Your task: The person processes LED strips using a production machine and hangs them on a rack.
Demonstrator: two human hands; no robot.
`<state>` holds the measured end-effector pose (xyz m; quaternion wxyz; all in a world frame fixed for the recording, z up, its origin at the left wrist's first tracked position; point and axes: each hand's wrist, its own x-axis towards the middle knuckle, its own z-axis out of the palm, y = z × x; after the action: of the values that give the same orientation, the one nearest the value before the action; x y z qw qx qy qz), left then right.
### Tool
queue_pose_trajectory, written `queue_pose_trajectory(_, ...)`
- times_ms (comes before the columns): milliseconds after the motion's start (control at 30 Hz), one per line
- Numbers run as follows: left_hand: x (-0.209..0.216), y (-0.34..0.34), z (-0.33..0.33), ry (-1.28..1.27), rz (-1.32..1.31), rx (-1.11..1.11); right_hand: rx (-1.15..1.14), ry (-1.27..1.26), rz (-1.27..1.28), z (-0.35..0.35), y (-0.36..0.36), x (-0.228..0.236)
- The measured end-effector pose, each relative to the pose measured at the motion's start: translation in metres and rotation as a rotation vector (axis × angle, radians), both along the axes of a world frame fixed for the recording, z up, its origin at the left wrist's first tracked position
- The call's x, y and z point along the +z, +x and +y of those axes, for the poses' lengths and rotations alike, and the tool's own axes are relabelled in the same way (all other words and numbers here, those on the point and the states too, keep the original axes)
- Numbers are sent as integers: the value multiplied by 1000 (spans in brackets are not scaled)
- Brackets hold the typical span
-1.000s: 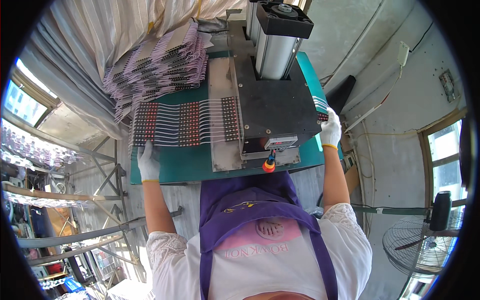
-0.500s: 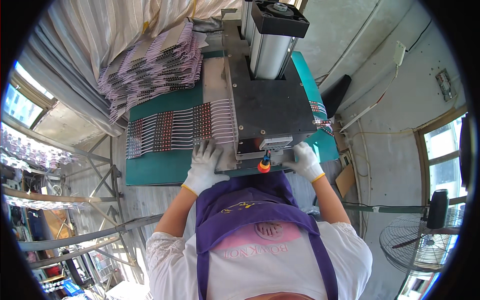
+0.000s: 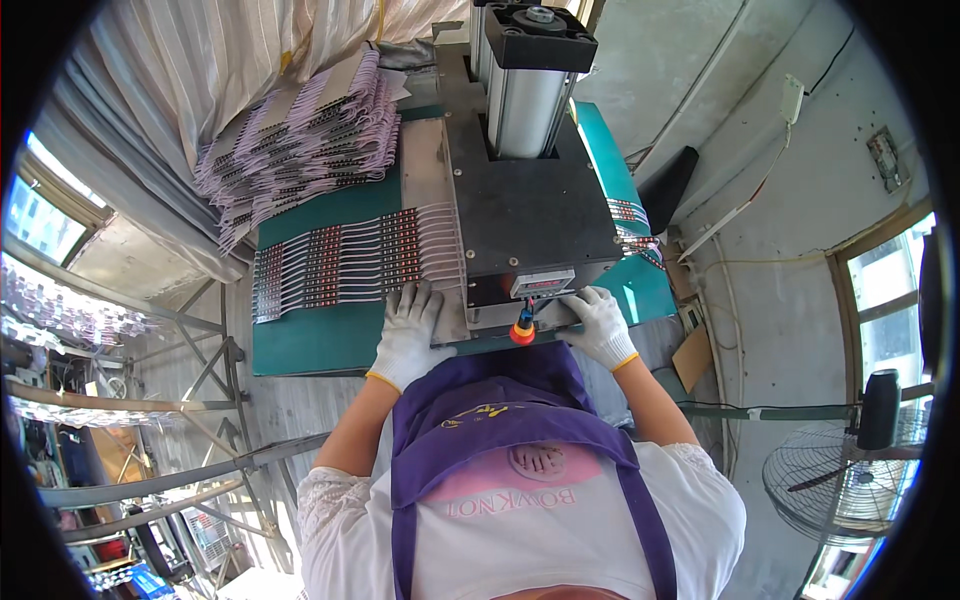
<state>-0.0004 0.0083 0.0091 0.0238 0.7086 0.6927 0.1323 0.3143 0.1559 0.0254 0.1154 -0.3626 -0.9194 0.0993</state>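
Note:
A row of wired LED module strips (image 3: 325,262) lies flat on the green tabletop (image 3: 300,352) and runs under the black press machine (image 3: 530,210). My left hand (image 3: 409,325), in a white glove, rests flat with fingers stretched out at the near edge of the strips, beside the metal plate (image 3: 453,312). My right hand (image 3: 600,328), gloved too, has its fingers apart at the press's front right corner, next to a small display box (image 3: 542,283). A red and yellow push button (image 3: 522,330) hangs between my hands. More strip ends (image 3: 632,228) come out on the press's right side.
A tall pile of folded LED strips (image 3: 300,140) sits at the back left of the table, against a curtain (image 3: 150,120). The press's silver cylinder (image 3: 525,110) rises at the back. A metal railing (image 3: 270,450) stands at left, a fan (image 3: 835,480) at right.
My right hand has shifted left along the press's front corner, its fingers now closer to the display box. My left hand stays by the strips. The whole view has shifted slightly.

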Motion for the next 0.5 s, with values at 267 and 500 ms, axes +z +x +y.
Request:
queue_pose_trajectory(267, 8, 1, 3, -83, -44, 30, -179, -73, -38, 47, -9, 5)
queue_pose_trajectory(500, -14, -31, -7, 262, -504, 222, -200, 139, -106, 150, -9, -116)
